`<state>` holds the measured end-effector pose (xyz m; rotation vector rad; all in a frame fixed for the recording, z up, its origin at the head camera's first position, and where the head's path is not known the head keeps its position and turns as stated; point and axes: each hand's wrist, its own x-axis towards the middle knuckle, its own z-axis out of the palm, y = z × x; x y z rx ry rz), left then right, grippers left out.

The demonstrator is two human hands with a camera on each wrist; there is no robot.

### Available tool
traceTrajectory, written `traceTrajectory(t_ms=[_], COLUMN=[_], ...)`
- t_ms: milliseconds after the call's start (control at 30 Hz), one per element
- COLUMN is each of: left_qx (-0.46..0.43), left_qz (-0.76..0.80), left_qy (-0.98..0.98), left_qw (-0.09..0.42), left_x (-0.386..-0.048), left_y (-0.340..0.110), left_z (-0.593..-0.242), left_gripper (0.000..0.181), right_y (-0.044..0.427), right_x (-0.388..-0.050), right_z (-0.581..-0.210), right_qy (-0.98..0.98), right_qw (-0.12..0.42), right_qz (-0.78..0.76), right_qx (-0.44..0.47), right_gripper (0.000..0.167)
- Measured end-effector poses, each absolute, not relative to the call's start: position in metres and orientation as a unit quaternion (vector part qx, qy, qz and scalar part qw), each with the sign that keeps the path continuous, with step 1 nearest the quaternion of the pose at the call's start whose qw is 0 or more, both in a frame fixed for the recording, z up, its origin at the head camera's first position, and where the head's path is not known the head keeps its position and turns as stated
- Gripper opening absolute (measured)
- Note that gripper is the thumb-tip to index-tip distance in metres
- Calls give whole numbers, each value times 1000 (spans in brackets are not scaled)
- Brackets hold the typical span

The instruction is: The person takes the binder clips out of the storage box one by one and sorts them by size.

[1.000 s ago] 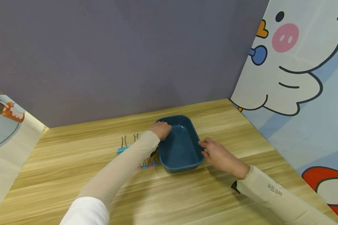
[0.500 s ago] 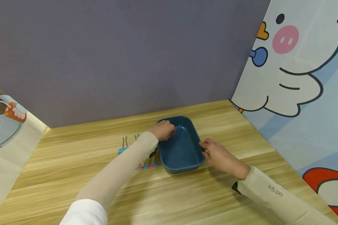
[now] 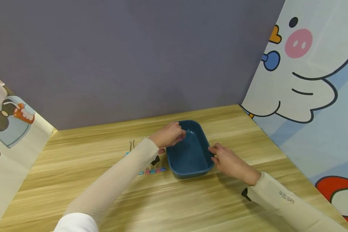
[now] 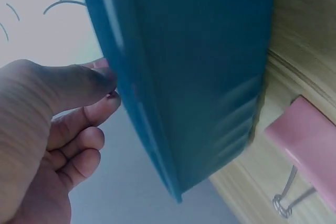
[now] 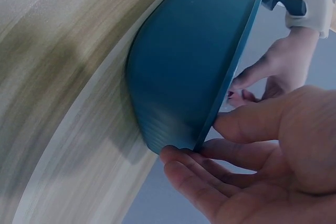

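Observation:
A dark blue tray (image 3: pixel 191 153) stands on the wooden table. My right hand (image 3: pixel 230 162) holds its right rim, thumb on the edge and fingers against the outer wall in the right wrist view. Over the tray's left far part hovers my left hand (image 3: pixel 169 133). Its thumb (image 4: pixel 79 85) and forefinger pinch together beside the rim, with a tiny reddish bit between the tips; what it belongs to is hidden. Left of the tray lie a large pink binder clip (image 4: pixel 310 140) and a row of small pink and blue binder clips (image 3: pixel 153 171).
A light blue binder clip (image 3: pixel 128 153) lies farther left, partly covered by the left sleeve (image 3: pixel 116 178). A grey panel (image 3: pixel 148 64) rises behind the table (image 3: pixel 84 141). Printed cartoon panels (image 3: pixel 313 80) flank both sides.
My left hand has shifted slightly right and farther over the tray, uncovering the pink clip by its wrist. My right hand keeps its hold on the rim. The view has turned slightly left.

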<state>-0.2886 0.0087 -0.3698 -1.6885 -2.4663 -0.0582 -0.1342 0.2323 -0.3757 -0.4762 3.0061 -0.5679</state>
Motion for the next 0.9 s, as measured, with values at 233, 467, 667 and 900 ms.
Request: traceTrajectory(t_ms=[233,467,667,900], left_qx=[-570,-550,-539,-509], left_qz=[-82,-106,-114,-134], left_qy=[-811,-823,-829,-844], left_qw=[103,96,95,101], left_x=[-278,-270,-259,-244], left_y=[-14,-41,-65,-95], left_z=[-361,-359,-359,-368], left_gripper=[7,10,5,5], right_y=[231,230,230,230], right_x=[-135,-135,-134,-136], right_z=[-376,-374,-377,-376], right_qy=[971,971,971,971], right_qw=[23,23,14,15], right_qz=[-174,-170,-167,-159], right_qx=[-163,-165,-171,-178], right_gripper=[42,41,41,41])
